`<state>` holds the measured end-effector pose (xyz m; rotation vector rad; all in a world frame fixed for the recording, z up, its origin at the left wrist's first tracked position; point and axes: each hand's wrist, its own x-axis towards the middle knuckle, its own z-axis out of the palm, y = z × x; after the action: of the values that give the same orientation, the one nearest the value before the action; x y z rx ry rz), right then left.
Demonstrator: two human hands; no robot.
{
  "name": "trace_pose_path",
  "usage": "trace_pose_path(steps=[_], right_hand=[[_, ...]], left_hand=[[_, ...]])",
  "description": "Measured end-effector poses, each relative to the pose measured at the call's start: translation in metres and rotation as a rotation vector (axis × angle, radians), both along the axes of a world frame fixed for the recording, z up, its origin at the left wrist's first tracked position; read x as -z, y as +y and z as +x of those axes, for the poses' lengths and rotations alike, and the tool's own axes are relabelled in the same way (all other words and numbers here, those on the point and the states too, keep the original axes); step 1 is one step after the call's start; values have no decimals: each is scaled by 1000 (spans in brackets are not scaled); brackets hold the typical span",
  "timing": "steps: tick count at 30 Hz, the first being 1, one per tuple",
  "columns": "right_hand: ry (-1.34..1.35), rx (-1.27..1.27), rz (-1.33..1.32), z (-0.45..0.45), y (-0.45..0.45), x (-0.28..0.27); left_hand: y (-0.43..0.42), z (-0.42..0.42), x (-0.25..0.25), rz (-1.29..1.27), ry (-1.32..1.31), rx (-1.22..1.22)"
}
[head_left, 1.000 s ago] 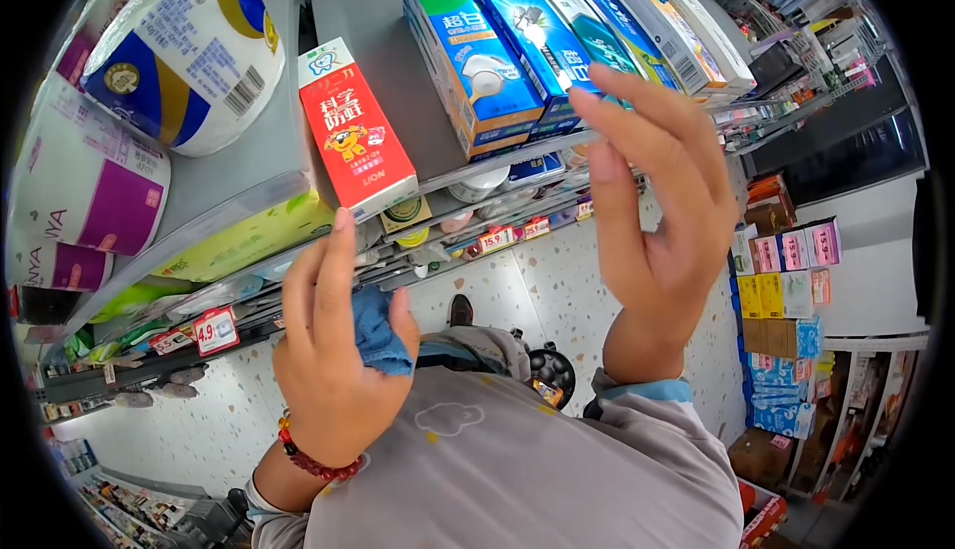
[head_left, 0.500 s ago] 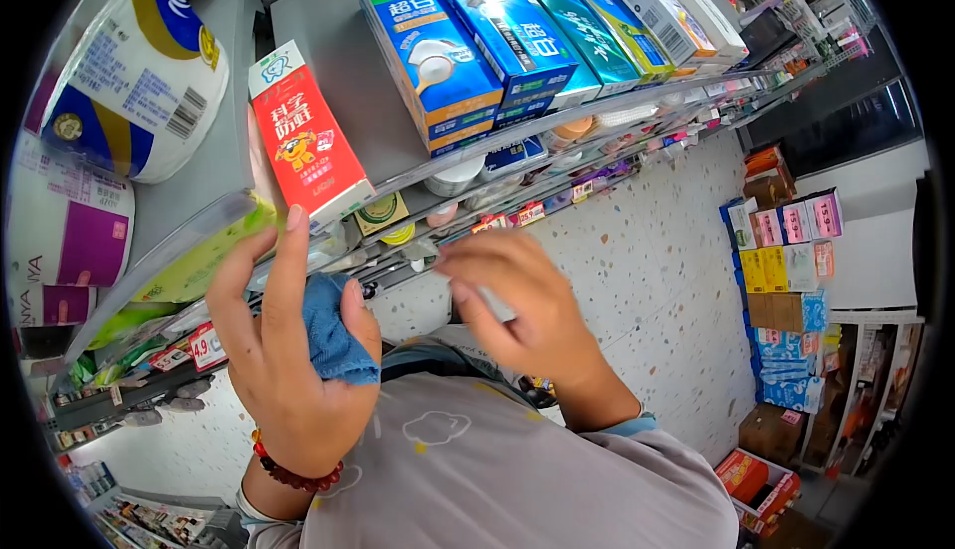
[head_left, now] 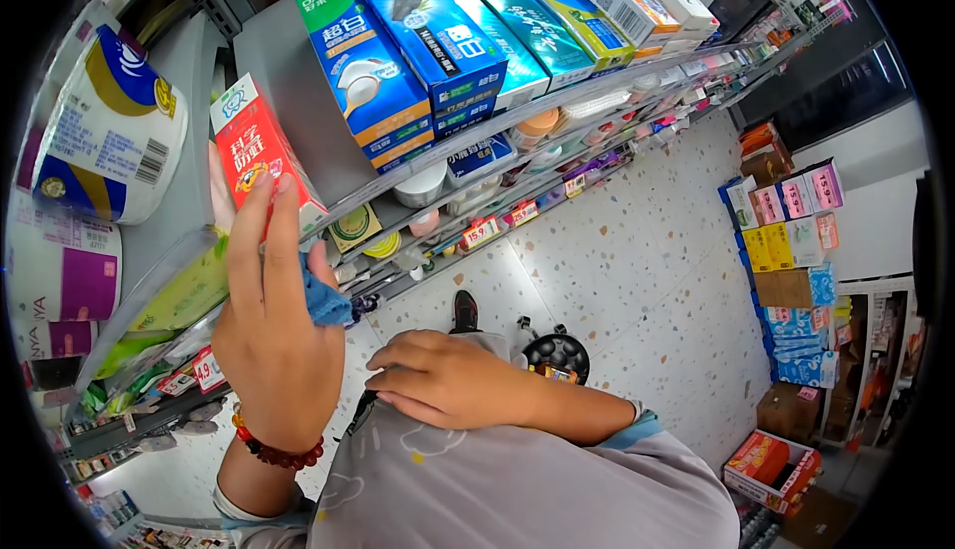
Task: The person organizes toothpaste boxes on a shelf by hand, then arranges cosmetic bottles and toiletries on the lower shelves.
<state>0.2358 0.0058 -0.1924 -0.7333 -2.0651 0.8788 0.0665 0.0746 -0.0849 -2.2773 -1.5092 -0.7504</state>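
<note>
Shelf (head_left: pixel 284 101) rows show "DARLIE" boxes (head_left: pixel 363 77); left hand (head_left: pixel 279 330) holds cloth (head_left: pixel 323 295).

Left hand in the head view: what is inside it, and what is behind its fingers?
Blue cloth shows beside the thumb; the left hand covers the rest. Behind two fingertips is the red box, its printing there partly hidden.

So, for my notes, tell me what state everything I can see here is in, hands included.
Left hand: fingertips over the red box, cloth in its grasp
Right hand: loosely curled against the shirt
Blue cloth: bunched up
Red box: visible end shut, partly hidden by fingers
DARLIE boxes: visible ends shut, side by side
Large roll pack: wrapped
Red carton on the floor: open-topped
</note>
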Motion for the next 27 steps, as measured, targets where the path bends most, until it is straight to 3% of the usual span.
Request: trace_pose_path(steps=[19, 27], right_hand=[[-117, -123, -25, 15, 6, 6], [-142, -128, -78, 20, 7, 5]], left_hand=[[10, 13, -16, -300, -192, 143], [1, 9, -9, -320, -185, 39]])
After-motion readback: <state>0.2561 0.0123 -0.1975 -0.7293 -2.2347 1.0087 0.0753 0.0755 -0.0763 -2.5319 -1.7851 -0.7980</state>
